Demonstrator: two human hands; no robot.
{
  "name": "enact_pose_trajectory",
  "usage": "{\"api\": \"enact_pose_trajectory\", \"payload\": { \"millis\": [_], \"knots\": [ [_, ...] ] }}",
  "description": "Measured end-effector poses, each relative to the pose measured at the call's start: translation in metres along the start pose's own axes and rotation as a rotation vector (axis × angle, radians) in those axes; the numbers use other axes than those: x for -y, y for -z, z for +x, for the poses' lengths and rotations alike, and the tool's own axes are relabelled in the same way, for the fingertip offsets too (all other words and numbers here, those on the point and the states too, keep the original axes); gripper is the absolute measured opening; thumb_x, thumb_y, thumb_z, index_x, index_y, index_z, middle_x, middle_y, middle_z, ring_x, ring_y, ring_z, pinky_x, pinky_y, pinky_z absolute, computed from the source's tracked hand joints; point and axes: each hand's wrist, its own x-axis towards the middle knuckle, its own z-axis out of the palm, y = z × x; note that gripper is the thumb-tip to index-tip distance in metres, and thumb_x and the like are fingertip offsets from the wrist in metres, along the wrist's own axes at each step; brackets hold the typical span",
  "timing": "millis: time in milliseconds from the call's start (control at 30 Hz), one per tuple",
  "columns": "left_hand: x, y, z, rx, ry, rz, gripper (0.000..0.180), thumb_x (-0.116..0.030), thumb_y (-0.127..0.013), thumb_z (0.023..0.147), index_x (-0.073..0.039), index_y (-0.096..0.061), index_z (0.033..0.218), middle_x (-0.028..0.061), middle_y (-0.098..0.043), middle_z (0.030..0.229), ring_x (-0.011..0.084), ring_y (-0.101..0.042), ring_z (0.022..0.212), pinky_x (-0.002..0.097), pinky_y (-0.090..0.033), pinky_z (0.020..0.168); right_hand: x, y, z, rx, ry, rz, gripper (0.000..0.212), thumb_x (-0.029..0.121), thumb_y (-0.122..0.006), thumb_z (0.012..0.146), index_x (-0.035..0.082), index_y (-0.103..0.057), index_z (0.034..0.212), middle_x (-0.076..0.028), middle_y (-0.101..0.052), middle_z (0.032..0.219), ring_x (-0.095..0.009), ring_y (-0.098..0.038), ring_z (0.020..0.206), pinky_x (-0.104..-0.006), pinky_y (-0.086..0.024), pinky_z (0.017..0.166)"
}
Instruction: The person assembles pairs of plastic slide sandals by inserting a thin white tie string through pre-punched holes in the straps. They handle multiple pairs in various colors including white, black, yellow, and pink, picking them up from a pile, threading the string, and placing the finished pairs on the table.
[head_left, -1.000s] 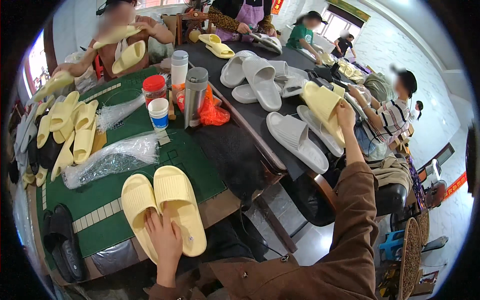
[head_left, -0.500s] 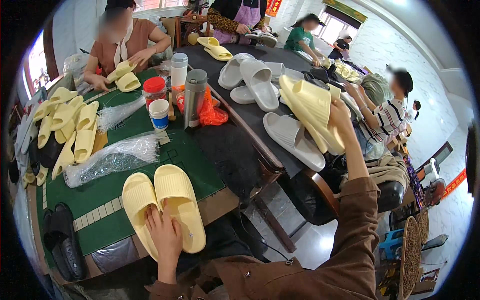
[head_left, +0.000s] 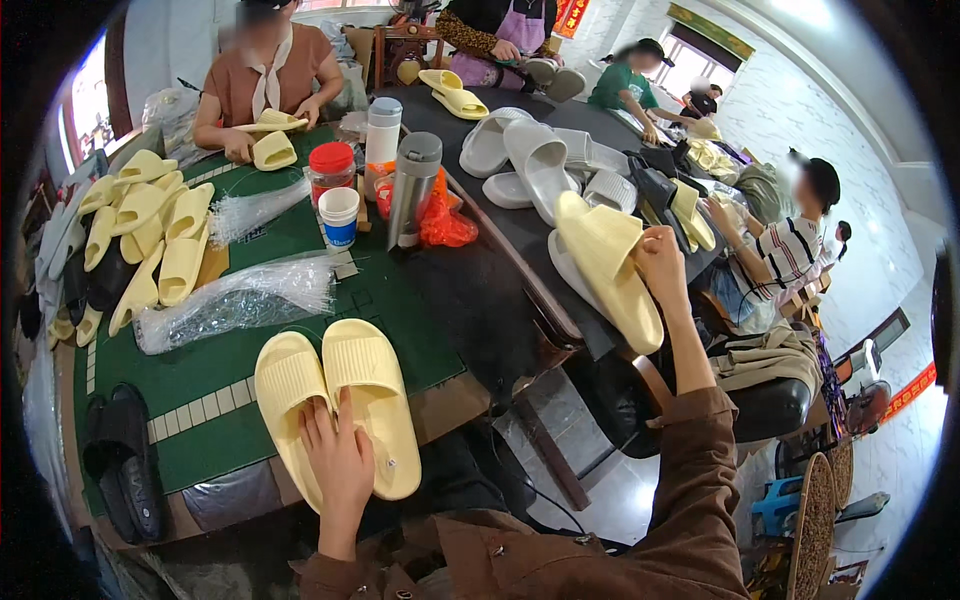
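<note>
A pair of pale yellow slippers (head_left: 375, 350) lies side by side at the green mat's near edge. My left hand (head_left: 338, 465) rests on them, fingers stretched out toward the ribbed straps and holding nothing. Out to the right, my right hand (head_left: 660, 262) is closed on the side of another yellow slipper (head_left: 625, 290), gripping it near its strap. That slipper is tilted over the dark table and partly covers a grey slipper (head_left: 567, 268). More grey slippers (head_left: 540, 165) lie just beyond it.
Yellow slippers (head_left: 140, 210) are heaped at the mat's left, with black slippers (head_left: 125, 475) nearer. Clear plastic bags (head_left: 240, 305), a paper cup (head_left: 340, 218), a red-lidded jar (head_left: 331, 165) and a steel flask (head_left: 413, 190) stand or lie on the mat. Co-workers sit around the tables.
My right hand has come lower and slightly nearer with the yellow slipper. My left hand stays on the pair. A co-worker across the mat has lowered a yellow slipper.
</note>
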Motion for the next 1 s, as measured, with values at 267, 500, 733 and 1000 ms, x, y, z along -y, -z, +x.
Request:
{"api": "enact_pose_trajectory", "payload": {
  "millis": [267, 500, 733, 1000],
  "knots": [
    [0.004, -0.002, 0.001, -0.049, -0.037, 0.006, 0.057, -0.012, -0.053, 0.084, -0.003, -0.041, 0.140, 0.0303, -0.038, 0.134, 0.0475, -0.037, 0.122, 0.0552, -0.027, 0.106, -0.047, 0.004, 0.035, 0.434, -0.296, 0.320, 0.023, 0.012, -0.059, 0.087, -0.004, -0.067, 0.101, -0.004, -0.064, 0.075, -0.015, -0.059, 0.065, -0.0275, -0.048, 0.061],
    [-0.003, 0.007, 0.001, -0.013, 0.010, 0.064, 0.057, -0.014, -0.057, 0.086, -0.008, -0.042, 0.140, 0.0279, -0.042, 0.126, 0.0470, -0.041, 0.120, 0.0553, -0.033, 0.103, -0.027, 0.009, 0.025, 0.353, -0.017, -0.171, 0.033, 0.022, -0.063, 0.084, -0.001, -0.068, 0.106, -0.014, -0.072, 0.091, -0.016, -0.066, 0.082, -0.0325, -0.049, 0.073],
    [-0.014, 0.002, -0.011, -0.075, 0.050, 0.051, 0.056, -0.017, -0.060, 0.084, 0.000, -0.044, 0.135, 0.0289, -0.040, 0.130, 0.0486, -0.041, 0.120, 0.0572, -0.029, 0.106, -0.024, 0.004, 0.016, 0.110, 0.157, -0.150, 0.021, 0.012, -0.055, 0.090, 0.000, -0.064, 0.106, -0.015, -0.062, 0.082, -0.022, -0.060, 0.072, -0.0345, -0.046, 0.070],
    [0.019, 0.003, -0.021, -0.114, 0.045, 0.083, 0.059, -0.013, -0.058, 0.080, -0.003, -0.044, 0.137, 0.0246, -0.043, 0.132, 0.0432, -0.041, 0.125, 0.0533, -0.028, 0.109, 0.132, 0.013, -0.064, 0.320, 0.263, 0.286, 0.032, 0.005, -0.063, 0.084, -0.005, -0.059, 0.114, -0.008, -0.066, 0.103, -0.014, -0.062, 0.093, -0.0269, -0.048, 0.080]
  ]
}}
